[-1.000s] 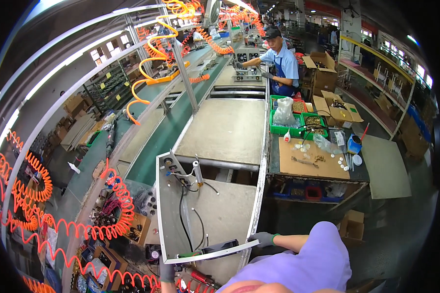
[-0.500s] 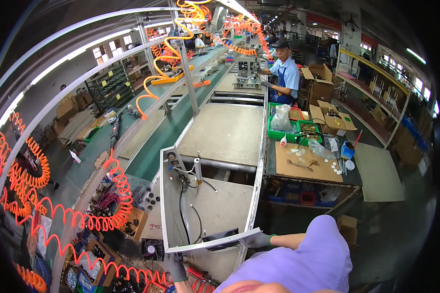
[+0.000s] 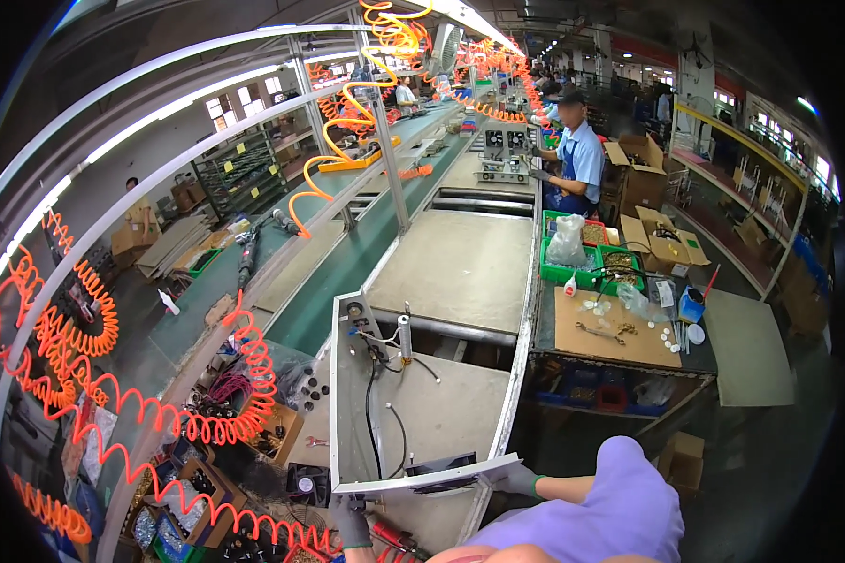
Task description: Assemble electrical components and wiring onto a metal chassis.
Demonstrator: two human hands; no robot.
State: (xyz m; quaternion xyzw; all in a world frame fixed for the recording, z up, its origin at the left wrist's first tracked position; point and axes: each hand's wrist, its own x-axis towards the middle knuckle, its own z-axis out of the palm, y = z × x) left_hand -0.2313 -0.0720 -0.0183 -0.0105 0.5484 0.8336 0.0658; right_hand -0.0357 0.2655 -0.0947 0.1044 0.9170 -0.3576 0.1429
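Note:
An open pale metal casing (image 3: 336,413) stands on the line in front of me. Inside it are black cables (image 3: 372,427), a metal cylinder (image 3: 405,338) standing upright and a black fan (image 3: 441,465) against the near panel. At the casing's near left corner, my left hand (image 3: 350,522), in a grey glove, is closed on the edge, its fingers partly hidden. The near panel's right end is gripped by my right hand (image 3: 518,481), also gloved. Close to my left hand lie a red-and-black tool (image 3: 396,537) and a loose black fan (image 3: 307,484).
Orange coiled hoses (image 3: 197,427) hang along the left. Boxes of small parts (image 3: 183,507) sit at the lower left. On the right, a side table (image 3: 610,328) carries green bins (image 3: 573,274) and wrenches. A co-worker (image 3: 577,155) stands farther along beside another unit (image 3: 504,155).
The whole view has shifted, with the scene lying farther right and slightly lower. Both hands remain on the casing, which shows no clear movement along the line. The co-worker's head has turned.

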